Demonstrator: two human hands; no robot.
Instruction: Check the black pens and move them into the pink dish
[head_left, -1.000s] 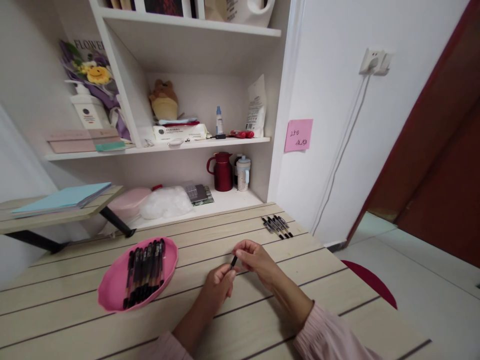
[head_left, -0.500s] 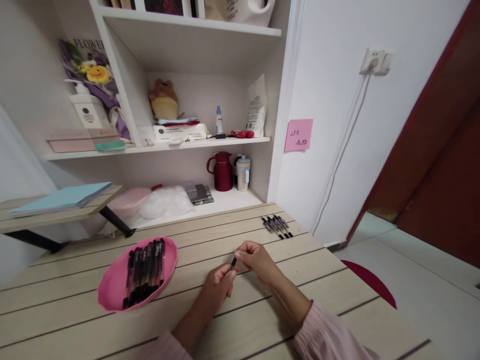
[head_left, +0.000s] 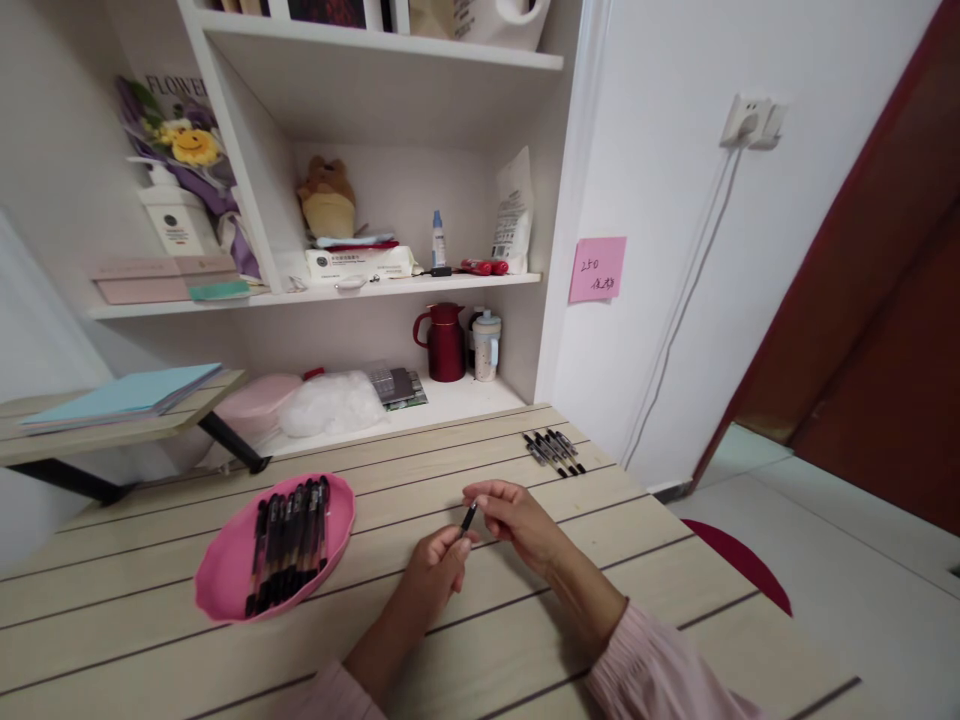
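Observation:
A black pen (head_left: 469, 516) slants up between my two hands above the middle of the table. My left hand (head_left: 439, 565) is closed around its lower part, so most of the barrel is hidden. At the upper end, the thumb and fingers of my right hand (head_left: 514, 515) pinch the pen. To the left, a pink scalloped plate (head_left: 217, 590) bears several black pens (head_left: 289, 540) lying side by side. Beyond my right hand, several short black-and-clear pen pieces (head_left: 553, 453) lie in a row on the table; I cannot make out exactly what they are.
The wooden slatted table (head_left: 420, 660) meets a white shelf unit (head_left: 480, 395) holding a red jug (head_left: 446, 345) and a light cup (head_left: 486, 348). A small raised stand (head_left: 150, 425) with blue paper (head_left: 135, 392) is at the left. A pink note (head_left: 598, 270) hangs on the wall.
My right hand's fingers have shifted slightly on the pen's upper end, and more of the pen shows between the hands. My left hand, the plate and the row of pieces stay put.

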